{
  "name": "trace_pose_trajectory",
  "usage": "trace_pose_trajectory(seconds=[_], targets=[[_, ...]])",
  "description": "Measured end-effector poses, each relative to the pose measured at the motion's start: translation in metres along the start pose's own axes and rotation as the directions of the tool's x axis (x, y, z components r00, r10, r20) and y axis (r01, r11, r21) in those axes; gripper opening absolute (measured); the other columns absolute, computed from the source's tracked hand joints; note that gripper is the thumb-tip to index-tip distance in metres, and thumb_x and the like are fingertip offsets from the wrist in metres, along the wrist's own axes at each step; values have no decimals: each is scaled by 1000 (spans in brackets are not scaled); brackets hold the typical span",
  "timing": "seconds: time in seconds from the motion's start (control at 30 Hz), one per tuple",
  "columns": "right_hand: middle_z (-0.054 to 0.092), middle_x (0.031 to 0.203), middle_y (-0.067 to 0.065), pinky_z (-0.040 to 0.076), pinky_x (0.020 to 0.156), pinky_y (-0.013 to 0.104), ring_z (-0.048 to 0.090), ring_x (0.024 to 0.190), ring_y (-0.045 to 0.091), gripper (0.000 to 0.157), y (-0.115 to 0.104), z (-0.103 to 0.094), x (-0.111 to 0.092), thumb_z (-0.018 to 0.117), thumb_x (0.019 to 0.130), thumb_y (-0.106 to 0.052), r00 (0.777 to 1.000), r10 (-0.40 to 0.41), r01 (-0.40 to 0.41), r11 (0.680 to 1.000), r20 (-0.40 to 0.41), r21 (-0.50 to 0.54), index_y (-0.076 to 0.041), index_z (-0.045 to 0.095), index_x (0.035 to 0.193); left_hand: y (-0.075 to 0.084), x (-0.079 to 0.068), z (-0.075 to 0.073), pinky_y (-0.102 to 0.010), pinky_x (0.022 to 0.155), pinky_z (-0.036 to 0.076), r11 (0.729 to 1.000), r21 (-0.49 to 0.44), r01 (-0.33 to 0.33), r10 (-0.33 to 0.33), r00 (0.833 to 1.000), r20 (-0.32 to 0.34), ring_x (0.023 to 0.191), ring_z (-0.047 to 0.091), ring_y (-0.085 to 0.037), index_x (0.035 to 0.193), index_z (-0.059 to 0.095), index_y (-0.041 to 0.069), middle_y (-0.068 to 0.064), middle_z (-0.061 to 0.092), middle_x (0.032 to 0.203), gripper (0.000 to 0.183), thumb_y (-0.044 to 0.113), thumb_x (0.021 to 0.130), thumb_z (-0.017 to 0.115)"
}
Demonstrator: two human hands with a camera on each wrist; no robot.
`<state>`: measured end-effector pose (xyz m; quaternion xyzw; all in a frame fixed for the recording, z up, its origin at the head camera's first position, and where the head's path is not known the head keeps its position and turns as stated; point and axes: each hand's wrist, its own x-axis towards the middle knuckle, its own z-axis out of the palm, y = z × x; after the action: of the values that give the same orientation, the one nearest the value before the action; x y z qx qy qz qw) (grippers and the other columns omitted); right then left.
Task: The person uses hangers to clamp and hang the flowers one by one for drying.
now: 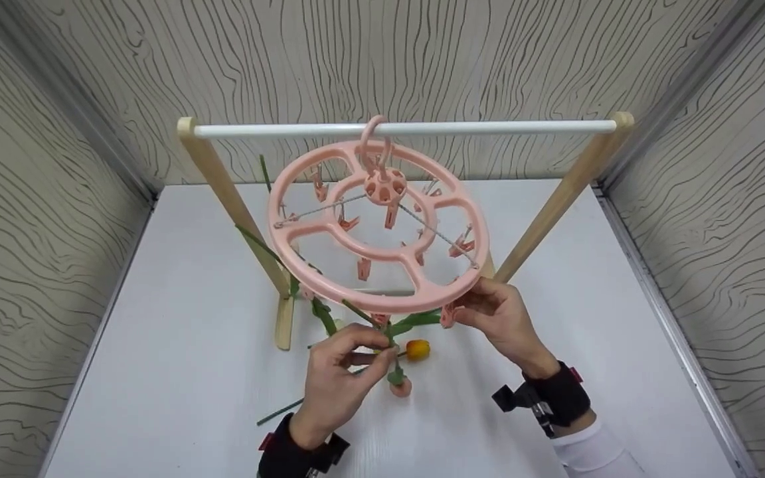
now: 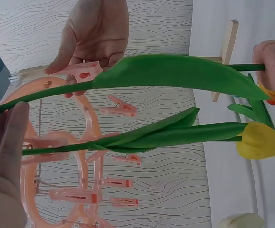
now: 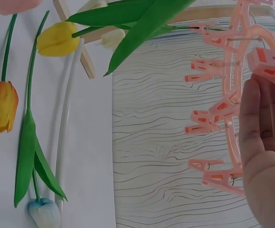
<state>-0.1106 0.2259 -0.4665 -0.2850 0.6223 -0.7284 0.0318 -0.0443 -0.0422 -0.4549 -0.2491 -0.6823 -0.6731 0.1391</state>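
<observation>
My left hand (image 1: 346,378) pinches the green stem of a pink tulip (image 2: 270,61) with thumb and fingertips; the bloom points down in the head view. At the right front of the pink ring-shaped hanging dryer (image 1: 482,232), my right hand (image 1: 505,322) grips a pink clothespin (image 1: 447,315) between thumb and fingers. The tulip's stem passes near that clothespin in the left wrist view (image 2: 85,71). A yellow tulip (image 2: 259,140) hangs from a neighbouring clothespin, its stem end in the clip. White tulips (image 3: 111,40) hang beyond it.
The dryer hooks over a white rod (image 1: 502,127) on a wooden stand (image 1: 223,206). Several other clothespins (image 1: 364,269) dangle from the ring. On the white table (image 1: 183,372) lie an orange-yellow tulip (image 1: 418,350) and a blue-white tulip (image 3: 44,213).
</observation>
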Motion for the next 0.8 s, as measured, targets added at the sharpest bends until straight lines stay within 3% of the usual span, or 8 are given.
trace_pose_trajectory(seconds=[0.33,0.47,0.6,0.8], targets=[[74,113,-2,64,89,22,71,96,11,42,-1,33,-11,70,94,11,998,-47,44,997,-48,-64,2,63,134,3,-1,-1,-30,69,68,999,34,-3,3,1000,3,89,73,-1,100,73,0,-15,75,94,21,-15,86,76],[75,114,0,63,92,21,72,99,11,41,0,46,-14,73,93,7,995,-71,67,996,-75,-64,2,64,133,3,1,-2,-30,70,68,999,32,-22,22,1000,-1,88,75,-4,101,74,2,-15,74,93,18,-11,89,76],[75,109,-2,63,91,22,73,99,8,38,3,59,-15,75,93,3,991,-82,76,995,-108,-62,-4,66,130,2,1,-3,-30,71,68,999,29,-44,45,999,-18,90,75,-6,101,74,2,-15,73,94,19,-12,89,76],[75,109,-5,62,91,21,72,99,8,37,8,76,-14,73,93,7,981,-112,105,993,-159,-49,-5,67,127,0,2,-4,-30,71,68,997,61,-55,58,997,-48,93,74,-6,101,74,2,-15,74,97,19,-11,87,78]])
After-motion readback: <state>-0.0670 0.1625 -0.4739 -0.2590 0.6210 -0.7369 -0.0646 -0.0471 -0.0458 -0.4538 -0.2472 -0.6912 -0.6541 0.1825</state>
